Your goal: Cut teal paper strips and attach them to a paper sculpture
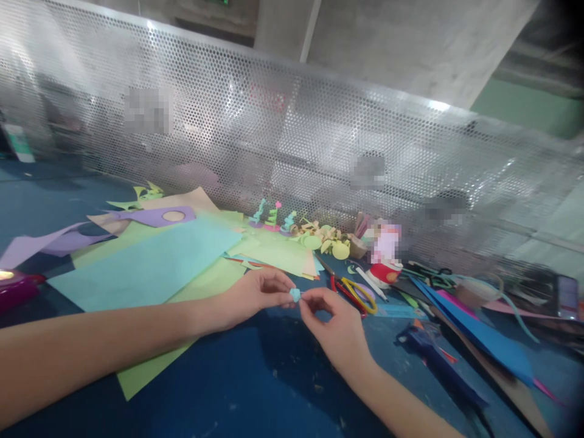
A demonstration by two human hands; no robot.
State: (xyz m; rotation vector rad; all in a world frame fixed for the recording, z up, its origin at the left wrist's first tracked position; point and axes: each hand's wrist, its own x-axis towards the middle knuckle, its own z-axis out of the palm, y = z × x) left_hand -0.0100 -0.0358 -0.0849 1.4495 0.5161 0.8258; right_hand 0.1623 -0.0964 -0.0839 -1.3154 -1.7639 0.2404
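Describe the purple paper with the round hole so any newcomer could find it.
In front of the perforated metal screen, find the large light-blue sheet. The purple paper lies at its far edge. Its round hole, showing beige beneath, sets it apart from the purple strips farther left.

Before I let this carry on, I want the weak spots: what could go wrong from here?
The small light-blue paper piece sits between the fingertips of the left hand and right hand; a hard pinch might crush it.

The scissors with yellow handles lie close beyond the right hand, so a sideways reach could knock them.
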